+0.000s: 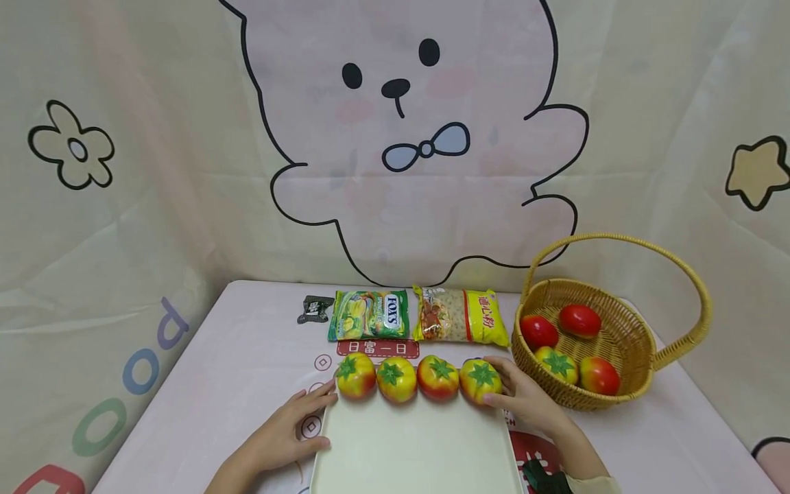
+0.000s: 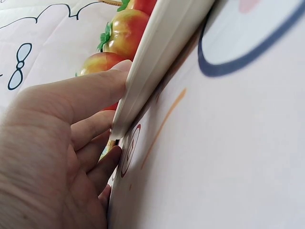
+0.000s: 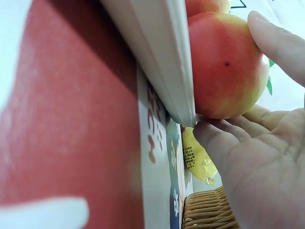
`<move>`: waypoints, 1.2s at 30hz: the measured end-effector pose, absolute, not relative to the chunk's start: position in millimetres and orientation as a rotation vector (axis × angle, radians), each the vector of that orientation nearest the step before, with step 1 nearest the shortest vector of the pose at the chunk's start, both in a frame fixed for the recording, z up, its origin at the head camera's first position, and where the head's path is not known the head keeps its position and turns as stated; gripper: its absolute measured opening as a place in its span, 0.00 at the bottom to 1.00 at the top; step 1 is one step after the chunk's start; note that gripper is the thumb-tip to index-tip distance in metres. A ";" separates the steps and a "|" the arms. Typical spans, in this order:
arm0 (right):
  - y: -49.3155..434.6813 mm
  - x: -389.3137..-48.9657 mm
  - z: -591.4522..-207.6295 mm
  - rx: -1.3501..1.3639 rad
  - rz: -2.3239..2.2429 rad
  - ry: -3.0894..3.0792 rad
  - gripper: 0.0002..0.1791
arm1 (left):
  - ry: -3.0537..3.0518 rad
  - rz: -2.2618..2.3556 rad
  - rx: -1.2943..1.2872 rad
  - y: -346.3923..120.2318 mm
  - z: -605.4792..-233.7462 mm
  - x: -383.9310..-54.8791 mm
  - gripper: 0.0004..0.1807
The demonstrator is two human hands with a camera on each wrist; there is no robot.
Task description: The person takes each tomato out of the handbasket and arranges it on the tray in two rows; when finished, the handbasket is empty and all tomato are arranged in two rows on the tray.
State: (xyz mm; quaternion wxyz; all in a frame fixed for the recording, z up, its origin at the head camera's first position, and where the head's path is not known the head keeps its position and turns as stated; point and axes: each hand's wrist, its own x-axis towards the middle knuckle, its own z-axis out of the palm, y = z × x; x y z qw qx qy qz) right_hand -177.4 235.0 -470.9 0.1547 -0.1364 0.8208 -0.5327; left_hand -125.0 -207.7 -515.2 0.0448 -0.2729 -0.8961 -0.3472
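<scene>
A white tray (image 1: 413, 446) lies at the front of the table, with several yellow-red toy tomatoes in a row along its far edge. My right hand (image 1: 532, 399) grips the rightmost toy tomato (image 1: 479, 379), thumb on the near side and fingers behind. The right wrist view shows this toy tomato's red underside (image 3: 228, 67) against the tray rim. At the tray's left rim (image 2: 143, 81), my left hand (image 1: 282, 431) rests with fingers extended and spread, fingertips close by the leftmost toy tomato (image 1: 356, 376).
A wicker basket (image 1: 644, 360) with a tall handle stands at the right, holding red fruits (image 1: 580, 320) and more yellow-red ones. Behind the tray lie a green FOX'S candy bag (image 1: 369, 315), a yellow pasta bag (image 1: 461, 315) and a small black packet (image 1: 315, 309).
</scene>
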 end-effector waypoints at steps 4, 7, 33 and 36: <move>234.7 -176.5 -471.2 -0.394 -1.523 2.352 0.40 | -2.740 -1.081 -0.835 -207.8 -514.6 -125.4 0.34; 234.8 -176.0 -470.9 -0.394 -1.520 2.350 0.42 | -2.730 -1.076 -0.847 -207.8 -514.1 -126.1 0.34; 234.1 -170.0 -449.6 -0.457 -1.369 2.581 0.43 | -2.793 -1.101 -0.812 -207.9 -511.8 -126.3 0.34; 234.5 -167.6 -442.7 -0.456 -1.335 2.625 0.42 | -2.795 -1.104 -0.814 -208.0 -510.8 -126.2 0.34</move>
